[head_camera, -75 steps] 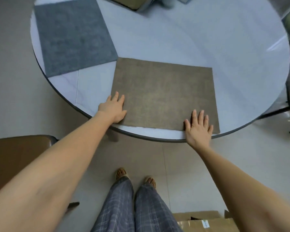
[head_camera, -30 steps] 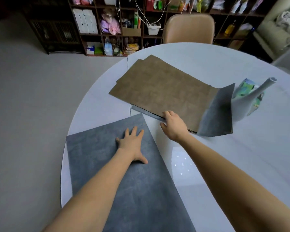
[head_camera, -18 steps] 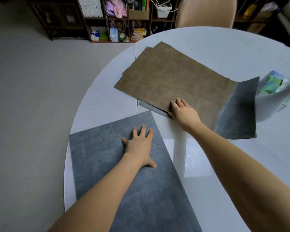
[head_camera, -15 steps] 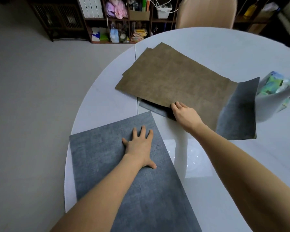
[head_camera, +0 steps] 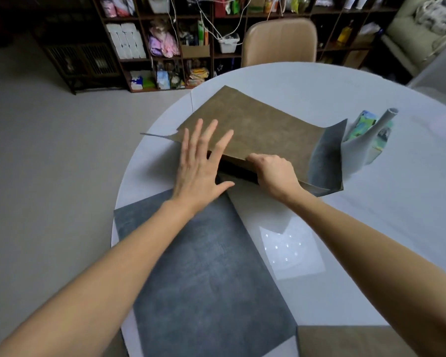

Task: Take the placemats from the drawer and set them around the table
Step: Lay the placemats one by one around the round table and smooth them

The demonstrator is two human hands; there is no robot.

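Placemats: two laid, rest still in a stack mid-desk.

Round white desk (head_camera: pixel 307 86) carries everything. Grey placemat (head_camera: pixel 204 274) lies flat at the near-left edge, looks placed; a brown placemat (head_camera: pixel 345 341) shows only its corner at the near rim, just beside the grey one, so likely placed too. Remaining stack (head_camera: pixel 263 130) sits toward the far side, brown sheet on top, a grey one curling up at its right end beside a pale vase (head_camera: pixel 366 148). Stack count not readable, at least a few. Right hand (head_camera: pixel 273 173): fingers curled round the stack's near edge, lifting it. Left hand (head_camera: pixel 198 163): fingers straight and spread, over the stack's near-left corner, holding nothing; contact unclear. Judgement: roughly partway, far seats near the tan chair (head_camera: pixel 280 42) still unset.
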